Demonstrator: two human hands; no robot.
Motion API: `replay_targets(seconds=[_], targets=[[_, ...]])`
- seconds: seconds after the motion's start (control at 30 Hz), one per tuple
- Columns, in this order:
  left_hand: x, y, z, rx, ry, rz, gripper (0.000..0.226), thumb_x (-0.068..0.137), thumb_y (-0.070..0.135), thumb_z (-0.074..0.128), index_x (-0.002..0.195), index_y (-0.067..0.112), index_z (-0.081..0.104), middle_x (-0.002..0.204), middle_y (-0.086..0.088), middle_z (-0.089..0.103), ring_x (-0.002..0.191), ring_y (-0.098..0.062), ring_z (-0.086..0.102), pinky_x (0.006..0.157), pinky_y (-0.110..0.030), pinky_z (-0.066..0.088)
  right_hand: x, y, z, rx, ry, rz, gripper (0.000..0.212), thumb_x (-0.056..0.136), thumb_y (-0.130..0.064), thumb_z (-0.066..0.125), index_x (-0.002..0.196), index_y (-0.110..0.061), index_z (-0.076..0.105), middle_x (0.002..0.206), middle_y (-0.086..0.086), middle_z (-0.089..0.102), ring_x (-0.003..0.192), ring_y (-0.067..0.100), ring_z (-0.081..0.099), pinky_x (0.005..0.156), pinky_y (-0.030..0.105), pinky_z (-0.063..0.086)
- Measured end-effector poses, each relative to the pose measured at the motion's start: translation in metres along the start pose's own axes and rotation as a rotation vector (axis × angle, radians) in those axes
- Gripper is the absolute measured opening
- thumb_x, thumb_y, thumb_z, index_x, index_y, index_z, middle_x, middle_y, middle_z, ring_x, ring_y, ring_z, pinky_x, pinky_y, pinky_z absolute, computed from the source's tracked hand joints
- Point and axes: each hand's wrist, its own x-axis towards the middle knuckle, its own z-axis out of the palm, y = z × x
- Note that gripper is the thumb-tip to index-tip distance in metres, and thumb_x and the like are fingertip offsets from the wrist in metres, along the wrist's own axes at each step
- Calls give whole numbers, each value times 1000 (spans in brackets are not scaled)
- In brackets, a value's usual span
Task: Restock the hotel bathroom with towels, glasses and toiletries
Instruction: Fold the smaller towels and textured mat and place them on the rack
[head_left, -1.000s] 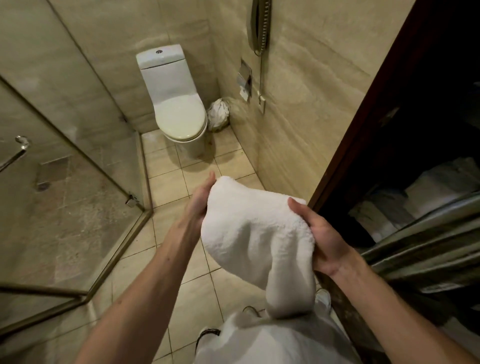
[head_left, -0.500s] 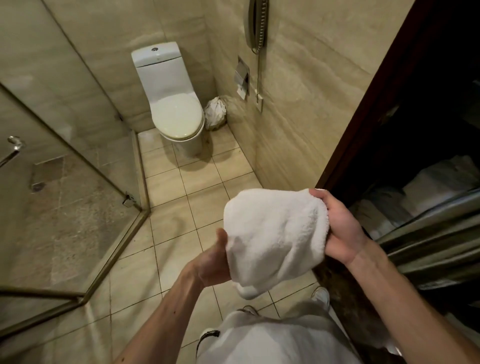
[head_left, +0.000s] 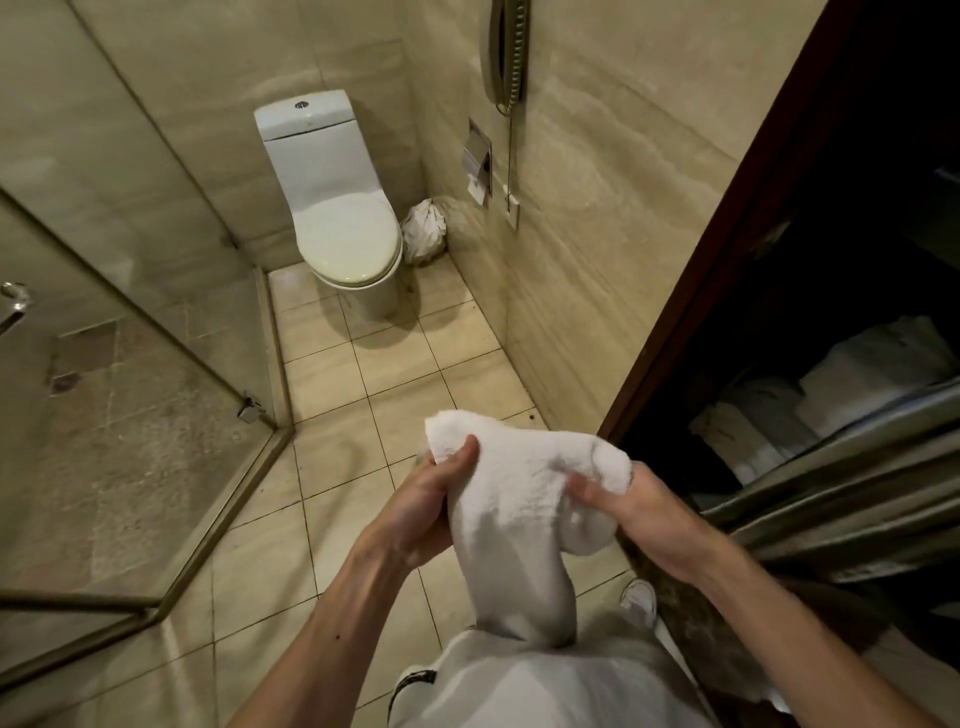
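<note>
Here, a corner of the white towel (head_left: 524, 499) is being pinched under the thumb (head_left: 460, 457) of the left hand (head_left: 423, 512), while that hand's other fingers are being hidden behind the cloth. The towel's right end is being clamped by the right hand (head_left: 649, 525), whose fingers (head_left: 587, 488) are being curled into the pile with the bunched edge being folded over them. Between the two hands the towel is being held up in the air, near the viewer and above the tiled floor (head_left: 332, 519). Its loose lower part is being let hang down against the person's pale clothing (head_left: 545, 686). A light shoe (head_left: 640, 597) is being shown just right of that hanging end.

To the right, a dark wood-framed cupboard (head_left: 727, 270) is being seen open. Folded white linen (head_left: 878, 374) is being stored inside it, stacked in several piles behind metal rails (head_left: 841, 488); what kind of linen each pile is cannot be told. Far off, by the back wall, a white toilet (head_left: 343, 234) is being shown with its lid down. Just right of it a small bin (head_left: 426, 231) is being lined with a crumpled white bag, and its contents cannot be told. On the right wall a recessed paper holder (head_left: 478, 161) and a handset (head_left: 506, 52) are being displayed. Along the left, the floor is being bounded by a glass shower enclosure (head_left: 130, 364).
</note>
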Motion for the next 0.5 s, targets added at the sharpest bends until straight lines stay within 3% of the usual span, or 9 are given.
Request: replay_targets(seconds=[0.07,0.17,0.23,0.3,0.37,0.43,0.5], targets=[[2,6,-1,42,71,19,42,87,25,64,119,-1,61,109,-19,73,96,-29,73,73,-36,61,2,0,2,55,90,-4,78,61,-64,80,113,-7,69,108,13,74,103,31,70,87,42,58],[7,9,-3,77,126,23,43,91,26,59,123,-3,60,104,-18,74,89,-27,74,67,-35,60,2,-7,4,205,129,8,49,82,-42,66,112,-3,66,105,16,73,100,33,70,77,37,60],[7,7,-2,22,131,-8,40,91,33,59,114,1,68,101,-17,75,87,-28,74,66,-36,61,3,-11,8,345,135,31,40,86,-32,59,113,-2,65,107,18,72,98,31,71,74,36,61],[6,0,-4,-166,32,-40,53,78,49,71,107,5,76,109,-18,73,97,-32,72,78,-43,61,5,-16,13,483,126,48,38,90,-30,56,115,-2,64,111,19,71,100,31,70,78,38,61],[6,-10,-10,-228,-111,-16,77,57,60,86,116,12,74,122,-16,69,113,-34,66,94,-50,55,8,-20,17,552,135,43,41,91,-31,55,119,-2,63,115,19,70,106,32,68,84,41,59],[7,-18,-14,-91,-224,1,95,54,60,89,133,13,63,134,-15,62,123,-34,59,100,-51,50,11,-22,20,559,142,17,42,92,-32,54,121,-2,62,117,20,69,109,33,67,86,41,58],[8,-23,-11,118,-274,11,98,63,44,91,142,7,47,138,-20,57,126,-37,56,103,-53,48,13,-23,21,500,156,-10,38,95,-31,52,117,-2,62,113,19,70,105,31,69,80,39,60]])
